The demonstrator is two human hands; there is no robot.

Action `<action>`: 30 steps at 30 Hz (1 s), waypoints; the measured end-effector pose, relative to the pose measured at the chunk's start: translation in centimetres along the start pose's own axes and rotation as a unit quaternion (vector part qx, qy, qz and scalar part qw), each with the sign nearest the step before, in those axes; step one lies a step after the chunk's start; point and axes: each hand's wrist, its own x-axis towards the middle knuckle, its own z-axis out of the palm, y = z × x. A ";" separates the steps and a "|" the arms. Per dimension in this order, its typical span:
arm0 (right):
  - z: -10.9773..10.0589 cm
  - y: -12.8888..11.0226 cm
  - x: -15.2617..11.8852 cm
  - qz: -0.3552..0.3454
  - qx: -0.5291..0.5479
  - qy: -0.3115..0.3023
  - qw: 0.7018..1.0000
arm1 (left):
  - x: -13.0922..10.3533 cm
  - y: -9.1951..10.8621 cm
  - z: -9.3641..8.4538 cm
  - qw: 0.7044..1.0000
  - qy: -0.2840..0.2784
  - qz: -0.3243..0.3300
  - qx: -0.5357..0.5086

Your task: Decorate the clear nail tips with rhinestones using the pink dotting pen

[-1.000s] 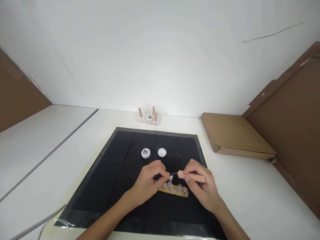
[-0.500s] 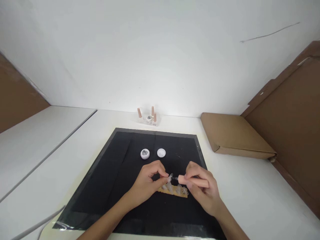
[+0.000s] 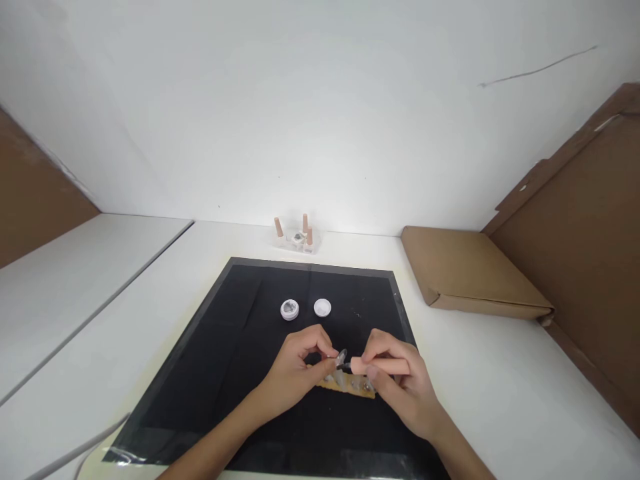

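Observation:
Between the thumb and forefinger of my left hand (image 3: 301, 363) is a small clear false nail (image 3: 342, 357). My right hand (image 3: 400, 380) is closed on the pink handle of a nail polish brush (image 3: 383, 365). Its dark bristle end points left and meets the false nail or lies right beside it; I cannot tell which. Below both hands a yellowish strip (image 3: 350, 388) lies on the black mat (image 3: 280, 427), with several clear nail tips standing along it. My fingers hide part of the strip.
An open white jar (image 3: 289, 309) with grey contents and its white lid (image 3: 323, 307) lie on the mat. Behind the mat, a clear holder (image 3: 299, 245) carries pink-capped bottles. A flat cardboard box (image 3: 475, 273) rests at the right, by a brown panel (image 3: 580, 267).
My right hand has shifted slightly left and down, bringing the brush tip closer to the false nail. My left hand stays nearly still, holding the nail.

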 end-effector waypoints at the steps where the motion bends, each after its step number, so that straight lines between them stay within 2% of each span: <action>1: 0.0 0.0 0.0 0.004 -0.005 0.013 1.000 | 0.0 0.0 0.0 1.000 -0.001 -0.003 0.000; 4: -0.1 0.2 0.0 0.003 -0.002 0.049 0.999 | -0.1 -0.1 0.0 1.000 -0.001 -0.015 -0.004; 10: 0.0 0.1 -0.1 -0.013 0.006 -0.003 1.000 | 0.0 0.0 0.0 0.999 -0.003 -0.025 -0.020; 16: -0.1 0.3 -0.1 -0.012 -0.008 0.051 0.999 | -0.2 0.2 0.0 0.998 -0.007 -0.050 -0.036; 21: 0.0 0.2 -0.1 -0.024 -0.001 0.005 1.000 | -0.1 0.4 0.1 0.997 -0.008 -0.066 -0.045; 26: 0.0 0.4 -0.1 -0.027 -0.035 0.058 0.997 | -0.1 0.7 0.0 0.995 -0.003 -0.087 -0.054; 30: 0.2 0.0 0.0 -0.052 -0.031 0.033 0.998 | -0.2 0.9 0.0 0.992 -0.009 -0.106 -0.060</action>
